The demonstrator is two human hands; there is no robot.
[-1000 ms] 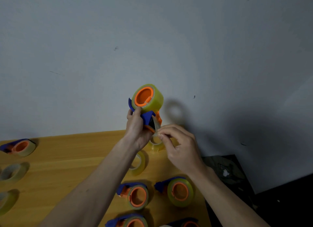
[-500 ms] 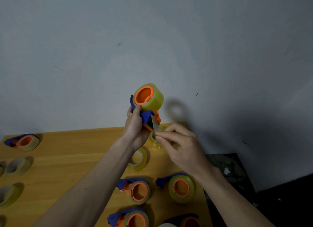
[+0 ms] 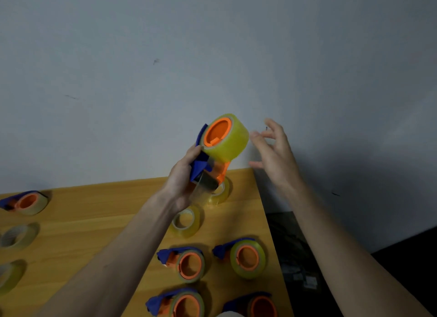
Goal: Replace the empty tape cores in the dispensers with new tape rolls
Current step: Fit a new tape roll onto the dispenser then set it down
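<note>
Nearest the camera, four dispensers (image 3: 189,266) lie on the table (image 3: 78,227), each blue-and-orange; the one to the right (image 3: 248,260) clearly carries a full yellowish roll, the others are cut by the frame or harder to read. Just beyond them two loose rolls (image 3: 186,222) sit on the wood, one partly hidden behind the raised hand.

Above these, the left hand (image 3: 182,179) grips the blue handle of a dispenser (image 3: 208,167) held up in the air, and the new roll (image 3: 224,137) sits on its orange hub. A strip of clear tape hangs down past the blade end.

The change is on the right: half a second ago the right hand (image 3: 275,153) was pinching the tape end at the blade; now it has let go and lifted away, fingers spread and holding nothing, just beside the roll (not touching it, as far as can be told).

That reads as the threading finished for this dispenser, so it is likely ready to be set down with the loaded ones.

Farther off at the left edge lie another dispenser (image 3: 26,202) and more loose rolls (image 3: 16,237), backed by the grey wall (image 3: 212,44).
</note>
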